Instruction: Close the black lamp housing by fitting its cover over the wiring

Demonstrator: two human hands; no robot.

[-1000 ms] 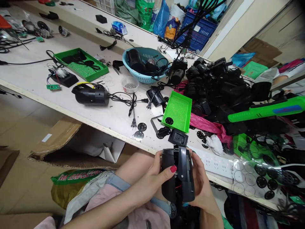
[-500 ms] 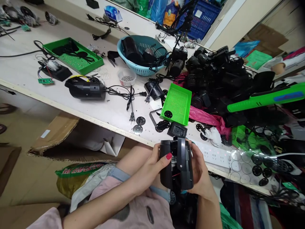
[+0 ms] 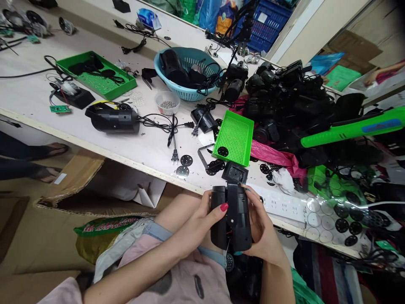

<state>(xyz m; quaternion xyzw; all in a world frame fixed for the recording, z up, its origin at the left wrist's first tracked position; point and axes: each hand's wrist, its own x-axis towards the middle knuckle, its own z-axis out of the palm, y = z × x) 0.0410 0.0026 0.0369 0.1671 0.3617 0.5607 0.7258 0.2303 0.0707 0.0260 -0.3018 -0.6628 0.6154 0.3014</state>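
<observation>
Now the black housing (image 3: 241, 230) is held lengthwise between the two hands, above the lap (image 3: 186, 278) and close to the near edge of the table (image 3: 156, 150). Change over the last half second: its two shell halves (image 3: 218, 223) stand closer, the right one turned in toward the left, and the curved strap (image 3: 233, 202) hides more of the opening. My reading: nearer to closed, but unfinished, since a dark slit remains down the middle with a trace of red wire (image 3: 228, 232) low in it. Grip: left hand (image 3: 201, 221) clamped on the left half, thumb flat across its face, tip beside the slit; right hand (image 3: 265, 236) curled round the outer side of the right half, fingers and thumb spread about as wide as the part, palm partly clear of it. Whether the fingers are pressing hard, cannot tell. Just beyond the fingertips, a square black part (image 3: 234, 172); past that, a green tray (image 3: 236, 135). Right of the grip, a white power strip (image 3: 283, 206). Left and ahead, black discs (image 3: 186, 160); farther left, another housing (image 3: 117, 121) on its side, corded. Well ahead, a tub of small metal pieces (image 3: 167, 104) and a blue basin (image 3: 186, 95).
</observation>
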